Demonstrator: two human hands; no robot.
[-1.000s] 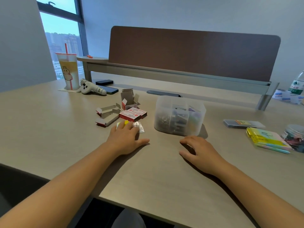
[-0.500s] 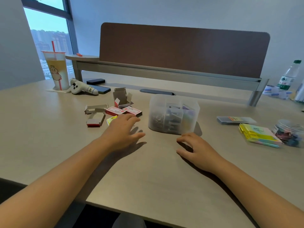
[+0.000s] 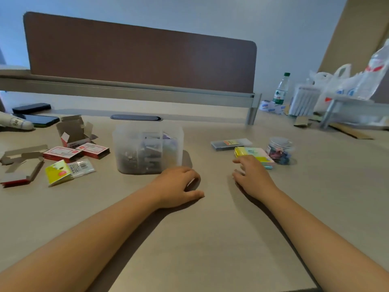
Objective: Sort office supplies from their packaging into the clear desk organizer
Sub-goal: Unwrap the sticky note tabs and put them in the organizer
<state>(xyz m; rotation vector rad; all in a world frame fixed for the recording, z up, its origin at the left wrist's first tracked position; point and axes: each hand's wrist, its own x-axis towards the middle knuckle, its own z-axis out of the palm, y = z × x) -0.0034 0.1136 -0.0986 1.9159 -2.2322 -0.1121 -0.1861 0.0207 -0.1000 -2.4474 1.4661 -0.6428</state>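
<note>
The clear desk organizer [image 3: 134,142] stands mid-desk with several small supplies inside its compartments. My left hand [image 3: 176,185] rests on the desk just in front of the organizer's right corner, fingers curled and holding nothing. My right hand [image 3: 252,175] lies flat with fingers spread, fingertips touching the near edge of a yellow and pastel sticky-note pack [image 3: 255,153]. Behind it lies a flat grey pack [image 3: 231,143], and to its right stands a small clear jar of coloured clips [image 3: 280,150]. Left of the organizer lie red-and-white staple boxes [image 3: 63,153] and a yellow packet [image 3: 57,172].
Opened cardboard boxes [image 3: 73,131] and flattened ones [image 3: 23,165] lie at the left. Two phones [image 3: 40,120] sit at the back left. A brown divider panel [image 3: 139,53] runs along the back. A water bottle [image 3: 281,90], plastic bags [image 3: 347,83] and a rack stand at the back right.
My view has swung right. My left hand left the packets at the left and came to rest before the organizer. My right hand reached right to the sticky-note pack.
</note>
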